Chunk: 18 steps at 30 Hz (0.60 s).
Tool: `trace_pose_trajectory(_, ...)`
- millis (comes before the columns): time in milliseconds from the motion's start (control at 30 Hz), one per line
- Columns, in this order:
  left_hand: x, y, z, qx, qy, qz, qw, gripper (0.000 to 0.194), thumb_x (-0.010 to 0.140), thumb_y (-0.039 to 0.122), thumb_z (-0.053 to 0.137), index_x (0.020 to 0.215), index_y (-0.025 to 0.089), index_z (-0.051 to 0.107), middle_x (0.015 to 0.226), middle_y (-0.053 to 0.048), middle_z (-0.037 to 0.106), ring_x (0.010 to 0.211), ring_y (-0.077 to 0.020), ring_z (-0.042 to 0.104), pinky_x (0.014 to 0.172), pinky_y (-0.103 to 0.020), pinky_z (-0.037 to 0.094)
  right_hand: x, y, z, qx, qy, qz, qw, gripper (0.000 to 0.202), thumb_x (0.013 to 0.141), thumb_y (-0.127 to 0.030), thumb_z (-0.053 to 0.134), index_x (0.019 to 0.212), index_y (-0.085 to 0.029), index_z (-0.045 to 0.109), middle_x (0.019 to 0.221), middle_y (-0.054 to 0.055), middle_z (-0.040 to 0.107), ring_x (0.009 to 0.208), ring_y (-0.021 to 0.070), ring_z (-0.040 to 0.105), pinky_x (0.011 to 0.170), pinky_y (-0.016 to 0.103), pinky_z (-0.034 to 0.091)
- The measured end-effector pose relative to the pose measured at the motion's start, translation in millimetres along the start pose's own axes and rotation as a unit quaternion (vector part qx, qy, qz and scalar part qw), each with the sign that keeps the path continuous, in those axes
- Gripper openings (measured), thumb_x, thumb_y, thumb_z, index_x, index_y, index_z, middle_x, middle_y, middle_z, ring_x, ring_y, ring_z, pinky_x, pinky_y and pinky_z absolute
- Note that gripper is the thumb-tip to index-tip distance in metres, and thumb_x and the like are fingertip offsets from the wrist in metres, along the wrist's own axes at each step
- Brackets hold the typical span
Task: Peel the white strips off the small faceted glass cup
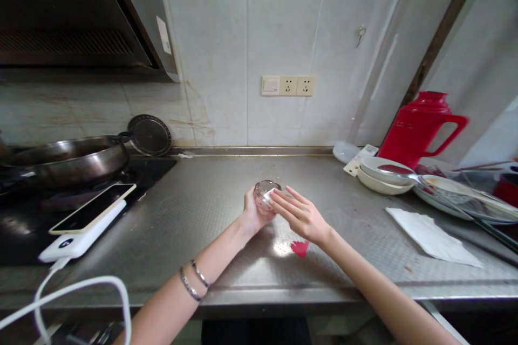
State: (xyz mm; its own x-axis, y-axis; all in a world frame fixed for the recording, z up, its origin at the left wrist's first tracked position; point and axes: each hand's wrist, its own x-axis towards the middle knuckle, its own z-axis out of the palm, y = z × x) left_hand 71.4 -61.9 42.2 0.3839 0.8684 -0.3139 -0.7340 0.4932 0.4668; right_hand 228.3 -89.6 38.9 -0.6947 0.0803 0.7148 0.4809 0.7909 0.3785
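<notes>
Near the middle of the steel counter, my left hand (256,211) is wrapped round a small clear pinkish glass jar (263,187) from its left side and underneath. My right hand (297,213) reaches in from the right, its fingers pressing a small piece of white tissue (268,195) at the jar's rim. Part of the jar is hidden by both hands. A red scrap (299,248) lies on the counter just below my right hand.
A pan (73,161) stands on the stove at left, with a phone (94,207) on a white power bank (83,237) and a cable. At right are stacked bowls (382,186), a folded white tissue (433,237) and a red thermos (416,129).
</notes>
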Motion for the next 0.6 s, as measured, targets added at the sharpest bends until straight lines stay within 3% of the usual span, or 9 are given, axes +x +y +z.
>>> trace_pose_trajectory(167,-0.4,-1.4,-0.6,0.027,0.003,0.010,1.000,0.027,0.079,0.034,0.050,0.077,0.011,0.064,0.056,-0.006,0.061,0.046,-0.0143,0.053,0.045,-0.025,0.040,-8.1,-1.4,-2.2,0.005,-0.008,0.034,0.999,0.049,0.091,-0.004,0.032,0.138,-0.015,0.044,0.130,0.011,0.058,0.128,0.0215,0.046,0.110,0.048,0.037)
trace_pose_trajectory(400,0.9,-5.9,-0.7,0.045,-0.039,0.057,0.997,0.035,0.079,0.042,0.046,0.077,0.012,0.063,0.062,-0.007,0.062,0.045,-0.0128,0.051,0.042,-0.024,0.036,-7.0,-16.0,10.2,-0.005,0.056,0.150,0.987,0.064,0.082,0.004,0.028,0.142,-0.016,0.037,0.129,0.014,0.058,0.125,0.0216,0.050,0.103,0.045,0.047)
trace_pose_trajectory(600,3.1,1.4,-4.6,0.096,-0.039,0.070,0.992,0.052,0.080,0.057,0.038,0.087,0.012,0.064,0.066,-0.008,0.064,0.047,-0.0146,0.053,0.043,-0.024,0.037,9.5,-28.4,24.1,0.051,0.113,0.316,0.941,0.050,0.085,-0.001,0.035,0.129,-0.017,0.055,0.121,0.013,0.064,0.113,0.0219,0.061,0.096,0.039,0.052)
